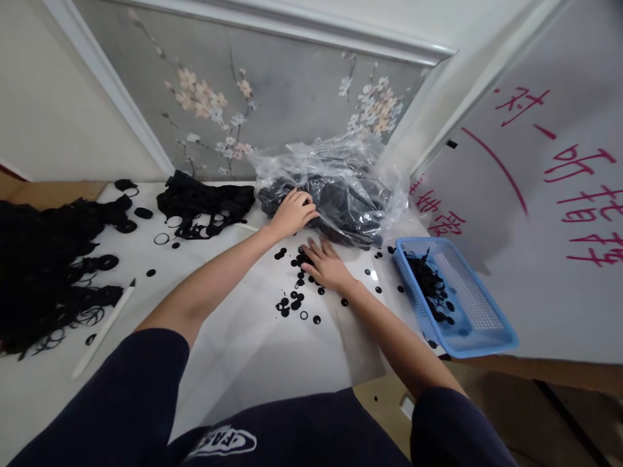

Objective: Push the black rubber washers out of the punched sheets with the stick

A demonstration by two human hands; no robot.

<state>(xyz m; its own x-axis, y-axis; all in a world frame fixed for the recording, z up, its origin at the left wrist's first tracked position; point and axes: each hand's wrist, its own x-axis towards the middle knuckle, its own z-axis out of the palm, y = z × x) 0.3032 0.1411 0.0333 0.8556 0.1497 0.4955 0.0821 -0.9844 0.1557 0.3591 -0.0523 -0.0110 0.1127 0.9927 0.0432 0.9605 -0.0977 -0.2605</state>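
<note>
A clear plastic bag (pixel 357 194) full of black pieces lies against the back panel. My left hand (pixel 293 213) is at the bag's left side, its fingers curled closed on the plastic. Just below the bag, my right hand (pixel 329 267) lies low over small black discs (pixel 295 299), fingers spread apart. Some discs are under or against its fingertips. More discs and a thin ring (pixel 304 315) are scattered on the white tabletop (pixel 233 350) around it.
A blue plastic basket (pixel 470 350) with black scraps stands at the right. Black cut sheets (pixel 204 201) lie behind my left arm, and a large black heap (pixel 43 266) fills the far left. A white pen-like stick (pixel 104 331) rests near that heap. A whiteboard (pixel 535 214) rises at the right.
</note>
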